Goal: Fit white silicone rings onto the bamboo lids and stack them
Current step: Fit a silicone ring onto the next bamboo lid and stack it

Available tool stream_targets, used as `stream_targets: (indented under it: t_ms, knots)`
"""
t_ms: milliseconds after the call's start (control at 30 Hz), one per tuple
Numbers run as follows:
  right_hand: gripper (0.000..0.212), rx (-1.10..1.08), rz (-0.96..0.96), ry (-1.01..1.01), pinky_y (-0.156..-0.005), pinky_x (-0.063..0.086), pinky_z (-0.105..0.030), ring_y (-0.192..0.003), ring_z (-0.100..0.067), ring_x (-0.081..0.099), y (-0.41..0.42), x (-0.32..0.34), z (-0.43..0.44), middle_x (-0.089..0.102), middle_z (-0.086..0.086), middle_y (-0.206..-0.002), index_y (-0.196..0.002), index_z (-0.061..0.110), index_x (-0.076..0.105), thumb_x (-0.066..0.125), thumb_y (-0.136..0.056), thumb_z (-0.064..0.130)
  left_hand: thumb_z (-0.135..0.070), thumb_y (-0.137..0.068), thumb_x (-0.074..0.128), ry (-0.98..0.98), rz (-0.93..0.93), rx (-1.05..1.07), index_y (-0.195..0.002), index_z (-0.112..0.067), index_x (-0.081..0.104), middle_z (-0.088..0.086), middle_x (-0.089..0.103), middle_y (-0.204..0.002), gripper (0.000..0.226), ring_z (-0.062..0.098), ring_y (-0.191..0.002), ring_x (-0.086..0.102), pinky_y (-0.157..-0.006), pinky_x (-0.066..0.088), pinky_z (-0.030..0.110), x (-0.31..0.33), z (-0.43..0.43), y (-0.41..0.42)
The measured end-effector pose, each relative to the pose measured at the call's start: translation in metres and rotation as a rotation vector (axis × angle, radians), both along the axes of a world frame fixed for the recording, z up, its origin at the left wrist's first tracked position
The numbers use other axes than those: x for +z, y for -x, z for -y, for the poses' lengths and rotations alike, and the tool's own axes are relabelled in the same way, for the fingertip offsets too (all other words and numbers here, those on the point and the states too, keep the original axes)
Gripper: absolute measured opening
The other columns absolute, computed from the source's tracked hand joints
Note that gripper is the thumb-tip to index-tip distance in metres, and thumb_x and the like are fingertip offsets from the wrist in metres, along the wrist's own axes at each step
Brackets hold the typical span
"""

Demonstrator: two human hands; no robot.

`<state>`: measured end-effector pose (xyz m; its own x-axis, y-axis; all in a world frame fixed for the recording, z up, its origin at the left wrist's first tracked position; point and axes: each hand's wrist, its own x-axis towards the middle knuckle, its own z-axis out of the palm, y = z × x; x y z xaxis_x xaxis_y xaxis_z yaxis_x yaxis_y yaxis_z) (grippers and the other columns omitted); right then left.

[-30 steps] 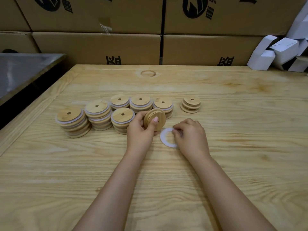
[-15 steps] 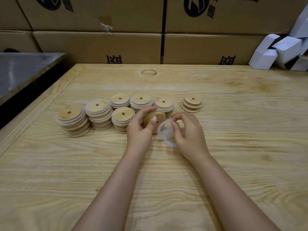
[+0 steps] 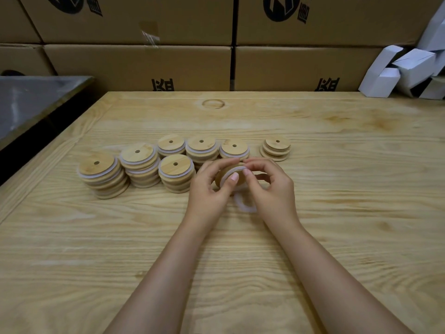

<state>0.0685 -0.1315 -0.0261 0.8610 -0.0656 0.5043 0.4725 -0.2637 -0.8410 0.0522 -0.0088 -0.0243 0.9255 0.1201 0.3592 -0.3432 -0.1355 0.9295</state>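
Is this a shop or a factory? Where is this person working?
Probably a small packing workshop or storeroom, not a shop. Big cardboard boxes are stacked along the back, many piles of lids sit on a wooden table, and little white boxes lie heaped at the right.

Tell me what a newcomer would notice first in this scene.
Mid-table, the left hand grips a bamboo lid while the right hand pinches a white ring against it. Just behind, to the left, stand stacks of lids; cardboard boxes wall off the back.
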Motion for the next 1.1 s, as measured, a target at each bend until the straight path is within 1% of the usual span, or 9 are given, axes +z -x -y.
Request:
stream_targets:
  t_ms: [100, 233, 333, 433, 600, 733, 800, 933, 1100]
  knots:
    - [0.015, -0.025, -0.040, -0.032, -0.081, 0.051, -0.033, -0.091, -0.007, 0.062, -0.001, 0.001, 0.001, 0.066, 0.010, -0.091, -0.084, 0.018, 0.066, 0.065, -0.084, 0.003, -0.018, -0.083, 0.063, 0.082, -0.010, 0.001, -0.091, -0.026, 0.059, -0.001, 0.064, -0.098, 0.013, 0.011, -0.092, 0.063, -0.074, 0.055, 0.056, -0.001, 0.001, 0.000]
    - [0.021, -0.035, -0.083, -0.087, -0.080, 0.051, -0.025, -0.086, -0.004, 0.063, -0.001, 0.004, 0.003, 0.066, 0.013, -0.087, -0.083, 0.023, 0.065, 0.064, -0.085, 0.002, -0.005, -0.089, 0.060, 0.143, -0.035, 0.016, -0.084, -0.020, 0.055, -0.014, 0.061, -0.084, 0.017, 0.011, -0.084, 0.062, -0.072, 0.055, 0.057, -0.004, 0.001, -0.002]
    - [0.025, -0.027, -0.096, -0.110, -0.077, 0.049, -0.018, -0.082, -0.002, 0.062, 0.000, 0.006, 0.003, 0.066, 0.013, -0.085, -0.081, 0.027, 0.064, 0.064, -0.085, 0.002, -0.005, -0.091, 0.057, 0.153, -0.045, 0.047, -0.083, -0.019, 0.056, -0.007, 0.062, -0.085, 0.016, 0.020, -0.088, 0.063, -0.070, 0.058, 0.049, -0.005, 0.001, -0.004]
    - [0.020, -0.028, -0.093, -0.106, -0.078, 0.049, -0.019, -0.082, -0.004, 0.063, 0.000, 0.006, 0.004, 0.067, 0.012, -0.083, -0.082, 0.024, 0.066, 0.065, -0.085, 0.004, -0.006, -0.093, 0.055, 0.158, -0.044, 0.085, -0.083, -0.020, 0.056, 0.001, 0.062, -0.089, 0.017, 0.020, -0.087, 0.063, -0.063, 0.060, 0.041, -0.006, 0.001, -0.005]
    - [0.024, -0.034, -0.093, -0.081, -0.078, 0.049, -0.017, -0.083, 0.000, 0.063, -0.001, 0.005, 0.004, 0.068, 0.015, -0.081, -0.079, 0.030, 0.066, 0.067, -0.084, 0.006, -0.008, -0.094, 0.053, 0.117, -0.046, 0.129, -0.082, -0.024, 0.054, 0.001, 0.062, -0.089, 0.020, 0.015, -0.084, 0.063, -0.066, 0.058, 0.050, -0.009, 0.001, -0.006]
    - [0.026, -0.033, -0.110, -0.095, -0.079, 0.050, -0.019, -0.084, -0.002, 0.064, -0.001, 0.004, 0.005, 0.068, 0.015, -0.082, -0.078, 0.031, 0.066, 0.067, -0.084, 0.006, -0.006, -0.093, 0.054, 0.103, -0.058, 0.131, -0.080, -0.028, 0.055, -0.006, 0.064, -0.087, 0.025, 0.008, -0.083, 0.065, -0.064, 0.059, 0.047, -0.010, 0.001, -0.007]
    - [0.025, -0.030, -0.125, -0.098, -0.079, 0.051, -0.019, -0.084, -0.002, 0.065, -0.001, 0.004, 0.006, 0.069, 0.015, -0.081, -0.078, 0.030, 0.066, 0.067, -0.084, 0.006, -0.006, -0.092, 0.055, 0.102, -0.072, 0.143, -0.078, -0.029, 0.056, -0.011, 0.064, -0.084, 0.027, 0.010, -0.085, 0.066, -0.064, 0.059, 0.047, -0.011, 0.000, -0.007]
    - [0.021, -0.032, -0.146, -0.084, -0.075, 0.050, -0.015, -0.080, 0.000, 0.065, -0.002, 0.003, 0.006, 0.069, 0.014, -0.081, -0.079, 0.026, 0.068, 0.067, -0.084, 0.006, -0.006, -0.091, 0.056, 0.085, -0.089, 0.190, -0.077, -0.029, 0.056, -0.009, 0.064, -0.084, 0.027, 0.016, -0.088, 0.066, -0.067, 0.058, 0.050, -0.011, 0.000, -0.008]
    - [0.024, -0.054, -0.184, -0.094, -0.072, 0.049, -0.011, -0.077, 0.002, 0.065, -0.004, 0.003, 0.005, 0.069, 0.014, -0.078, -0.076, 0.030, 0.066, 0.067, -0.084, 0.007, -0.005, -0.091, 0.057, 0.109, -0.120, 0.225, -0.074, -0.026, 0.056, -0.015, 0.065, -0.076, 0.027, 0.007, -0.081, 0.067, -0.065, 0.059, 0.045, -0.011, 0.002, -0.009]
